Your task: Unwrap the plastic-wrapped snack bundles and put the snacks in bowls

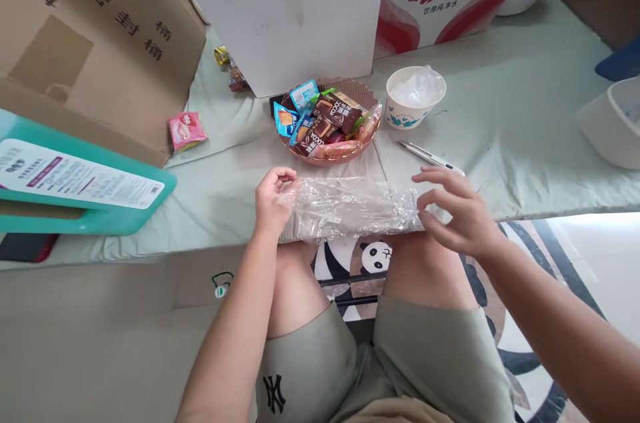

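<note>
A crinkled sheet of clear plastic film (350,206) spans the space between my hands, along the front edge of the cloth-covered table. My left hand (276,200) pinches its left end, thumb against curled fingers. At the right end, my right hand (455,210) has its index finger stretched out, while the thumb and another fingertip close on the film's edge. Just beyond the film sits a brown scalloped bowl (373,93) of wrapped snacks (327,120). A silver pen (431,156) lies beyond my right hand, near a paper cup (413,110) with clear plastic inside.
Cardboard boxes (100,30) and a white box (295,16) stand behind and left. A green-framed container (90,176) and a pink packet (186,130) are at left. A white container (613,123) stands at right. The table's front edge (550,210) crosses above my knees.
</note>
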`<state>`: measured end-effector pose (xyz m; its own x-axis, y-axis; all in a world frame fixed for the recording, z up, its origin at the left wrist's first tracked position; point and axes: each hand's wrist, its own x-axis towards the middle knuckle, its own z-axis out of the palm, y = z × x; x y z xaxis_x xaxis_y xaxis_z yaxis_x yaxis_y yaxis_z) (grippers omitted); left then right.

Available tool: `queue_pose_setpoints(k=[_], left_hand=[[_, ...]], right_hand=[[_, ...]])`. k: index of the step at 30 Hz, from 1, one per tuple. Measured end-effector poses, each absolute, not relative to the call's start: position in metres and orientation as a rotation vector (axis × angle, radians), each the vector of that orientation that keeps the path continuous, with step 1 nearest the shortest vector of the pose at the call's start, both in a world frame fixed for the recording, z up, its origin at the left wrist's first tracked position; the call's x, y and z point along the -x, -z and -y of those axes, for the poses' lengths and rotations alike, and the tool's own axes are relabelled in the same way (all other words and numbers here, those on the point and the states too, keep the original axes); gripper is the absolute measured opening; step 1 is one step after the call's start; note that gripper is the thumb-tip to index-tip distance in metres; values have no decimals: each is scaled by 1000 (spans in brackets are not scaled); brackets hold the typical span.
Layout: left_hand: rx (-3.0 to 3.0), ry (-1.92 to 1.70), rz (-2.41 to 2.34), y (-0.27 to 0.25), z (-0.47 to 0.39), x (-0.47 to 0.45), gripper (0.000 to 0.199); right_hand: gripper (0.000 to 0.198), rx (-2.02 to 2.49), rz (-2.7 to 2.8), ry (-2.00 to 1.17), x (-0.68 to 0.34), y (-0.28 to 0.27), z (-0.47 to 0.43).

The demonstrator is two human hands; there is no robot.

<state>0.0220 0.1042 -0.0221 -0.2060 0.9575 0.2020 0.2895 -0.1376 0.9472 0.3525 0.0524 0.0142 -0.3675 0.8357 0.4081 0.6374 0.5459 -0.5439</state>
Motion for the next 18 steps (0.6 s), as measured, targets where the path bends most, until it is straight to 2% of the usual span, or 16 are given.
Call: queue_pose_setpoints(k=[3,7,10,12,15,18], left_hand=[[-1444,-1371,-1430,25,-110,-17,10],[-1452,-1325,-1331,24,-110,-15,12],[-1495,-1202,-1390,20,-107,-16,36],[-1587,-1058,-1467,17,-105,-16,34],[-1548,-1025,-1526,10,-103,-13,17],[-1270,-1117,-1497,6,-103,-7,24]], right_hand=[[15,1174,2151,-504,-366,-1,-54],[11,1231,1988,-401,-355,-2,-68],[33,1254,2171,-358,-334,-8,-85],[39,1349,2315,-371,-327,-9,-96],[41,1445,2342,-565,-338,-4,-104],[46,1349,2181,-847,-362,5,-102]])
